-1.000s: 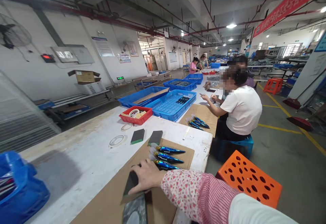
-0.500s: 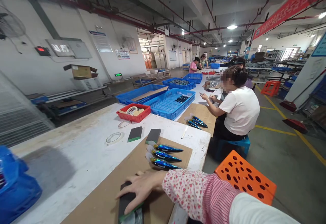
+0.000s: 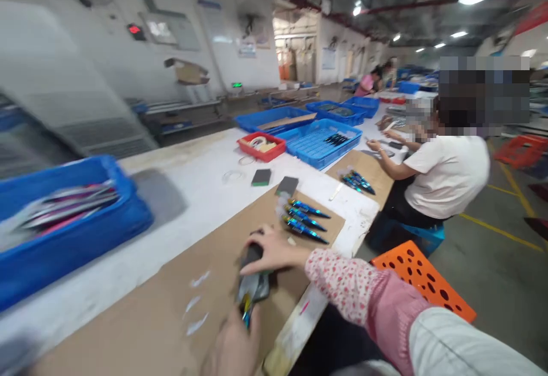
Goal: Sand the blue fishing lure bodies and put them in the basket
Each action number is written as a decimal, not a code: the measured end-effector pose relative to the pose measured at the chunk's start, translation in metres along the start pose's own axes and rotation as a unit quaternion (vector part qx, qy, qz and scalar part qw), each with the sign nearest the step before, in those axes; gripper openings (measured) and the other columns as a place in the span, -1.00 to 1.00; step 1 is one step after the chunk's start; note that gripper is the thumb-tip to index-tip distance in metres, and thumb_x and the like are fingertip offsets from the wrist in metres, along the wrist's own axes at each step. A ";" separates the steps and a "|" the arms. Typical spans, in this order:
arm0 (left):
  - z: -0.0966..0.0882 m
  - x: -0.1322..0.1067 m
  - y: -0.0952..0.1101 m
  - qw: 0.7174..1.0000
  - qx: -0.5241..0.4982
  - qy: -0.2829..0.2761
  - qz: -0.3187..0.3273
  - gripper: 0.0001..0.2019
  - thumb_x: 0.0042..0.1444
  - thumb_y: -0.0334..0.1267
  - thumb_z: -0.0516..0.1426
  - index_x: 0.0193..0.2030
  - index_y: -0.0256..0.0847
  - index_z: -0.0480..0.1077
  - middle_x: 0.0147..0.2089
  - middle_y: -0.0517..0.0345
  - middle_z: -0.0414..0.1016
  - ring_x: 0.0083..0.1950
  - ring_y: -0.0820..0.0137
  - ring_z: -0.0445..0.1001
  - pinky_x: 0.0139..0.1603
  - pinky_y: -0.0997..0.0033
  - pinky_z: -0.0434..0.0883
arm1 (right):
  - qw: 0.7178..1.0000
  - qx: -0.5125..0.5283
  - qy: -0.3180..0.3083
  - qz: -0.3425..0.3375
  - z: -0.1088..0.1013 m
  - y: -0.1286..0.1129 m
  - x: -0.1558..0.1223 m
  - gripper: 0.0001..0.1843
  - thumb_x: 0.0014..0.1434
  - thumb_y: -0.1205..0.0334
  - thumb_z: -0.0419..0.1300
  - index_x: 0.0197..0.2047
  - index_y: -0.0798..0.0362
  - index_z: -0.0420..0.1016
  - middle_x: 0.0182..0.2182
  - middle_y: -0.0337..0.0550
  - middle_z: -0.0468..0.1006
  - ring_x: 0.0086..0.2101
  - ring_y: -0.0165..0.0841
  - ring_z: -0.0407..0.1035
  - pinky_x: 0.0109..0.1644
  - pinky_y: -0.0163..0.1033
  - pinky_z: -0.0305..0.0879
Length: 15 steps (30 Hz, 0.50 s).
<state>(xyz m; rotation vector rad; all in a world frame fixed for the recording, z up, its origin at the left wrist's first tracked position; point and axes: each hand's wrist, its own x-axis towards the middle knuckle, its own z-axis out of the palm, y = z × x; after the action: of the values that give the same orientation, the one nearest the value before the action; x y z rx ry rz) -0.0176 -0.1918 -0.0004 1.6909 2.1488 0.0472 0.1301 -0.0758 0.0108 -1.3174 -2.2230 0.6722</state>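
Note:
My right hand (image 3: 274, 250), in a floral sleeve, lies curled over a dark sanding block (image 3: 252, 255) on the cardboard sheet (image 3: 171, 302). Under the block a shiny grey piece with a blue and yellow tip (image 3: 252, 293) points toward my left hand (image 3: 233, 347). That hand is at the bottom edge and smeared by motion, so its fingers do not show clearly. Three glossy blue pieces (image 3: 303, 219) lie side by side just beyond my right hand.
A blue crate (image 3: 64, 227) of long shiny pieces stands at the left. Two dark blocks (image 3: 274, 182), tape rings (image 3: 231, 175), a red tray (image 3: 261, 146) and blue baskets (image 3: 319, 145) lie farther along. A co-worker in white (image 3: 445, 176) sits at the right, beside an orange stool (image 3: 423, 284).
The view swung left and down, bringing the blue crate into view. My right hand still lies over the block. My left hand and a shiny piece now show under it.

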 end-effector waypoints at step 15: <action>0.002 -0.013 0.014 0.999 0.022 0.019 0.035 -0.66 0.29 -0.13 -0.16 -0.04 -0.30 0.29 -0.14 -0.18 0.54 -0.17 0.14 0.57 -0.26 0.26 0.37 | 0.991 -0.117 0.015 0.058 0.015 -0.006 -0.004 -0.76 0.15 0.07 0.23 -0.11 -0.09 0.47 0.01 -0.12 0.27 0.03 -0.15 0.12 0.03 -0.02 0.13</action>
<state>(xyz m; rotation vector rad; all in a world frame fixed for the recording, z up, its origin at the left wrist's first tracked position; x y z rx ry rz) -0.0019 -0.2007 0.0049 1.8032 2.1315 0.0521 0.1184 -0.0842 0.0022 -1.5699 -2.2679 0.4363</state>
